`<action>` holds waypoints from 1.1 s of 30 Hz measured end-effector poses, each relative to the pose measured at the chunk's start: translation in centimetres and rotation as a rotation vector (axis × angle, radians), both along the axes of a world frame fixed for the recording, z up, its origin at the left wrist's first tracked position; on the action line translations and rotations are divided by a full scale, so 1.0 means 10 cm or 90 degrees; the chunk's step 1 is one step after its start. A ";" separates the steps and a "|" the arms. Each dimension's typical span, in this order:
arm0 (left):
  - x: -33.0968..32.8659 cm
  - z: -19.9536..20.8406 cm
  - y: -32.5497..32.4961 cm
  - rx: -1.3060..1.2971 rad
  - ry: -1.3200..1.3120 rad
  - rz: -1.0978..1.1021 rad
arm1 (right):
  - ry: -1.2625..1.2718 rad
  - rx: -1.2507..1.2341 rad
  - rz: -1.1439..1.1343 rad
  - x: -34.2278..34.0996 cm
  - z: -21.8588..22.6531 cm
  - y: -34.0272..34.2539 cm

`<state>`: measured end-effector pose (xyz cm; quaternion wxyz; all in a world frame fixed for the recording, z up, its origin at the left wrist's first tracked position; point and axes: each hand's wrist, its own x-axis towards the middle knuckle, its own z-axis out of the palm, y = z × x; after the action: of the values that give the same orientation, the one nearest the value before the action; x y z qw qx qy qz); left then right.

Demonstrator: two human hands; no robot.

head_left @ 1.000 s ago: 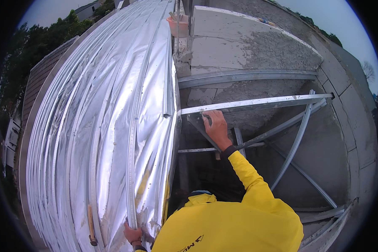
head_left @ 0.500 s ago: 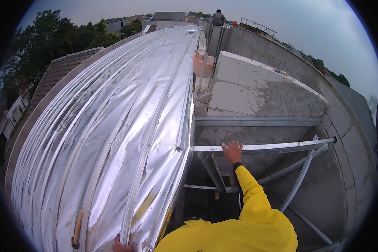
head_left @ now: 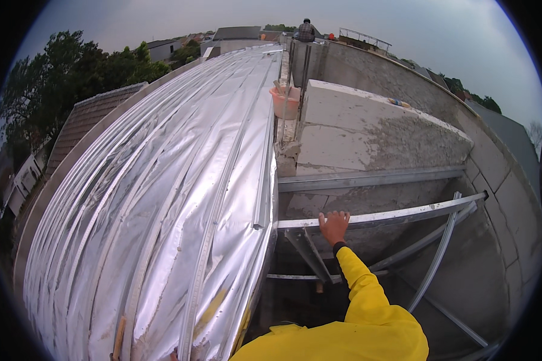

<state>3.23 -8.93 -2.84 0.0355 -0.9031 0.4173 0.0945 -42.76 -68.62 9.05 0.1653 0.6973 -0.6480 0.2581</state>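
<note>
At the lower edge, far left of the right hand's fingers, a wooden handle [head_left: 120, 338] lies on the foil [head_left: 162, 240], cut off by the rim. Closer to them only a sliver of the left hand [head_left: 174, 355] shows; a second ago it was in plain sight by a rib [head_left: 191, 316], so I cannot tell how its fingers stand or what they hold. The foil runs up and away, bright and crumpled. A pink bucket [head_left: 286, 103] sits well beyond the right fingers, a little to their left. Just left of them a brace [head_left: 308, 251] slants down from the beam [head_left: 397, 216].

The right hand [head_left: 334, 227] has gone from pinching near the beam's left end to lying over its top. Its fingers are bent, slightly spread and curled across the metal; I cannot make out the tips. To my eye that makes a steadier hold. The beam passes right under them, narrow, pale grey and flecked with dirt, from the foil's edge on their left to the wall [head_left: 500, 225] on their right. A rail [head_left: 373, 178] runs beyond them.
</note>
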 end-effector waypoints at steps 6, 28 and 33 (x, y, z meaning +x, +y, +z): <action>0.00 -0.06 0.06 0.006 -0.012 -0.008 | -0.007 -0.043 0.022 0.01 -0.01 0.02; 0.11 -0.52 0.38 -0.087 -0.096 -0.085 | 0.005 -0.064 0.009 0.06 0.03 0.03; 0.09 -0.55 0.36 -0.016 -0.042 -0.017 | 0.028 -0.061 -0.006 0.09 0.01 0.04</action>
<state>4.14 -5.36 -8.38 0.0394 -0.9004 0.4292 0.0588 -41.90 -68.23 9.19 0.2137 0.6911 -0.6343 0.2726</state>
